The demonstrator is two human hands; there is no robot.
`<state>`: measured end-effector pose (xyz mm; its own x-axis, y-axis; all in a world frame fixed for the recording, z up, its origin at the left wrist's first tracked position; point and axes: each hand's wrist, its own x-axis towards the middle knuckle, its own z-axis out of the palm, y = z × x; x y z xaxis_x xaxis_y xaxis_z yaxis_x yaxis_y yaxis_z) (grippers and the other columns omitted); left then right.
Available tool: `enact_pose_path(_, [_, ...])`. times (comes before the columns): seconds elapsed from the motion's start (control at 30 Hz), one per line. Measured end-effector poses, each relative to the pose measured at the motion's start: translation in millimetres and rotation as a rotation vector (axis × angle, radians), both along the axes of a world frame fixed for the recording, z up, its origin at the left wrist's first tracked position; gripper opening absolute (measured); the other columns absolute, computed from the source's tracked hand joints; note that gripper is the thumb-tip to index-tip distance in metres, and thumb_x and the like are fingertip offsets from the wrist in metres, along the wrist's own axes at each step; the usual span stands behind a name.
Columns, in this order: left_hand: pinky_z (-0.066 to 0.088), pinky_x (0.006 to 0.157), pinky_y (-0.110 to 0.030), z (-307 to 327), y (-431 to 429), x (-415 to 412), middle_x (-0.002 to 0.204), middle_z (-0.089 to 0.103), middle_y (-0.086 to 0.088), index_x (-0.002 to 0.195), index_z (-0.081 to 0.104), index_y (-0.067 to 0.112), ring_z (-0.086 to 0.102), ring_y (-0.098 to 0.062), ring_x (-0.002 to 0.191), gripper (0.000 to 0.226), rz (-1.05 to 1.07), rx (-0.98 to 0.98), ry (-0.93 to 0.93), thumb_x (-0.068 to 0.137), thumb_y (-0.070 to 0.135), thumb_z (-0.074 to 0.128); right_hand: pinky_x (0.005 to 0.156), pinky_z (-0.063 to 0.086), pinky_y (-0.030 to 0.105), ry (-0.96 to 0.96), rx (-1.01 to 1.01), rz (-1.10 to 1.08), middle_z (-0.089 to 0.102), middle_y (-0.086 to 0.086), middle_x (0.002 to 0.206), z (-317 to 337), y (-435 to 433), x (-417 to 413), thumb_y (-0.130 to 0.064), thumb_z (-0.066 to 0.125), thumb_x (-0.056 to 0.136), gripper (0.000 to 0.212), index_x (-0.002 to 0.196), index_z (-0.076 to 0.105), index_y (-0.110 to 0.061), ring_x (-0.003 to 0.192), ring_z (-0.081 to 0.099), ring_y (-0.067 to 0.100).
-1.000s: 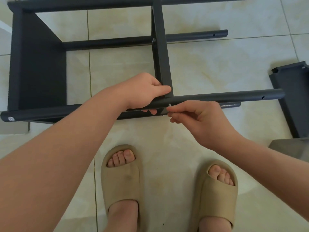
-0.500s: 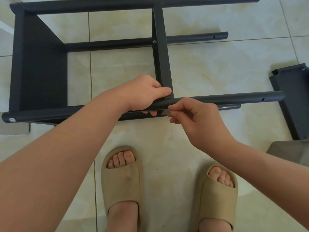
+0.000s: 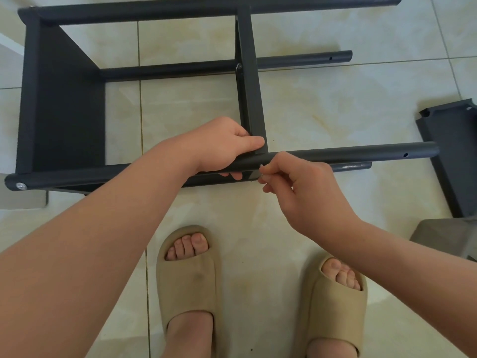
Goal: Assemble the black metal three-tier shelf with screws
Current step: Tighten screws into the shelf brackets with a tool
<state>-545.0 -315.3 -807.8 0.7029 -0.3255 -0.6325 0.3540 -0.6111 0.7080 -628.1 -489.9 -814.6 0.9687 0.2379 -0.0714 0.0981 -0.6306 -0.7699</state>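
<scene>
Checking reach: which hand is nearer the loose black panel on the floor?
Right. The right hand pinches a screw at the pole, the loose panel to its right; the left hand grips the pole farther left.

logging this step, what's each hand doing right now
Left hand: grips the front pole at its joint with the middle shelf.
Right hand: pinches a small screw at that pole.

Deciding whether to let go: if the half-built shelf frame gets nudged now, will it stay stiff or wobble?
Likely wobbly at the middle panel: the right hand pinches a screw there, and the left hand grips the near pole. The pole's free end probably flexes; its hole is empty.
</scene>
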Motion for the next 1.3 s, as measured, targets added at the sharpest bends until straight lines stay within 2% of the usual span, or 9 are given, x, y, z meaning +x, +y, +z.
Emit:
enact_pose_path(0.17, [0.057, 0.065, -0.030, -2, 1, 1, 0.073, 0.075, -0.009, 0.090, 0.071, 0.012, 0.072, -0.016, 0.065, 0.036, -0.005, 0.007, -0.006, 0.101, 0.042, 0.053, 0.076, 0.058, 0.025, 0.266, 0.219, -0.212, 0.072, -0.005, 0.079, 5, 8, -4, -0.002, 0.059, 0.099, 0.013, 0.091, 0.064, -0.012, 0.073, 0.071, 0.009])
enact_pose_path(0.37, [0.056, 0.064, -0.029, -2, 1, 1, 0.078, 0.075, -0.011, 0.091, 0.071, 0.011, 0.073, -0.017, 0.067, 0.037, -0.008, 0.011, -0.008, 0.101, 0.042, 0.053, 0.074, 0.055, 0.028, 0.155, 0.095, -0.118, 0.070, -0.012, 0.080, 7, 9, -3, -0.002, 0.059, 0.098, 0.010, 0.095, 0.066, -0.009, 0.078, 0.070, 0.006])
enact_pose_path(0.43, [0.055, 0.064, -0.030, -2, 1, 1, 0.079, 0.075, -0.011, 0.091, 0.071, 0.011, 0.073, -0.018, 0.068, 0.037, -0.009, 0.007, -0.008, 0.100, 0.042, 0.053, 0.071, 0.052, 0.027, 0.046, 0.015, -0.051, 0.069, -0.010, 0.079, 6, 9, -2, 0.001, 0.060, 0.097, 0.011, 0.094, 0.066, -0.007, 0.079, 0.068, 0.007])
enact_pose_path(0.53, [0.053, 0.063, -0.029, -2, 1, 1, 0.076, 0.075, -0.009, 0.089, 0.071, 0.012, 0.072, -0.016, 0.065, 0.037, -0.005, 0.005, -0.003, 0.100, 0.042, 0.053, 0.069, 0.051, 0.028, -0.004, -0.015, -0.033, 0.070, -0.006, 0.079, 4, 8, -1, 0.003, 0.060, 0.095, 0.012, 0.092, 0.065, -0.007, 0.079, 0.067, 0.008])
enact_pose_path(0.63, [0.052, 0.061, -0.027, 0, 1, 1, 0.068, 0.073, -0.005, 0.089, 0.072, 0.013, 0.070, -0.012, 0.061, 0.037, -0.007, 0.012, 0.000, 0.101, 0.042, 0.053, 0.071, 0.054, 0.026, 0.095, 0.038, -0.087, 0.070, -0.009, 0.079, 6, 9, -3, 0.001, 0.058, 0.098, 0.012, 0.092, 0.064, -0.008, 0.077, 0.069, 0.007])
enact_pose_path(0.77, [0.053, 0.063, -0.028, 1, 1, 0, 0.064, 0.072, -0.004, 0.088, 0.071, 0.013, 0.068, -0.010, 0.057, 0.037, -0.009, 0.011, 0.001, 0.101, 0.043, 0.053, 0.071, 0.059, 0.023, 0.347, 0.290, -0.274, 0.072, -0.001, 0.074, 11, 14, -3, 0.001, 0.058, 0.098, 0.019, 0.087, 0.063, -0.014, 0.066, 0.069, 0.009])
enact_pose_path(0.93, [0.054, 0.063, -0.028, 1, 1, 0, 0.063, 0.072, -0.004, 0.090, 0.072, 0.011, 0.068, -0.010, 0.058, 0.038, -0.005, 0.006, -0.001, 0.101, 0.042, 0.053, 0.067, 0.059, 0.024, 0.425, 0.430, -0.334, 0.071, 0.000, 0.069, 13, 17, -2, 0.006, 0.057, 0.097, 0.024, 0.083, 0.062, -0.012, 0.062, 0.066, 0.012])
enact_pose_path(1.13, [0.057, 0.068, -0.031, 1, 2, 0, 0.065, 0.073, -0.005, 0.090, 0.072, 0.012, 0.069, -0.011, 0.060, 0.038, -0.011, 0.005, 0.000, 0.101, 0.043, 0.053, 0.067, 0.058, 0.023, 0.431, 0.450, -0.319, 0.071, 0.000, 0.068, 11, 13, 0, 0.007, 0.057, 0.097, 0.024, 0.083, 0.063, -0.012, 0.062, 0.066, 0.013])
enact_pose_path(1.3, [0.052, 0.061, -0.027, 0, 1, 0, 0.061, 0.071, 0.000, 0.089, 0.071, 0.012, 0.068, -0.009, 0.056, 0.036, -0.010, 0.004, -0.005, 0.101, 0.042, 0.053, 0.068, 0.060, 0.027, 0.416, 0.355, -0.315, 0.074, 0.003, 0.076, 12, 15, 3, 0.002, 0.059, 0.098, 0.020, 0.085, 0.065, -0.013, 0.065, 0.069, 0.012])
